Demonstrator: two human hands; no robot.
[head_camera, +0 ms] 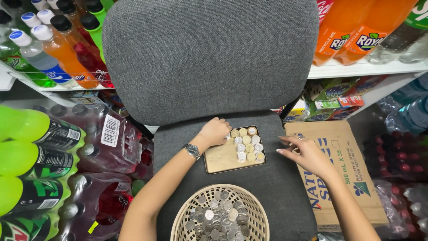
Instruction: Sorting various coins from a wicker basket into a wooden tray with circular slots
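Some coins (246, 144) sit in rows on the tray (220, 159) by the left hand (215, 131), fingers curled together. The right hand (307, 154) looks empty. Many coins wait in the basket (187, 213).

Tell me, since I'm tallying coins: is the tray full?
Partly full: coin stacks fill only the far right corner of the tray.
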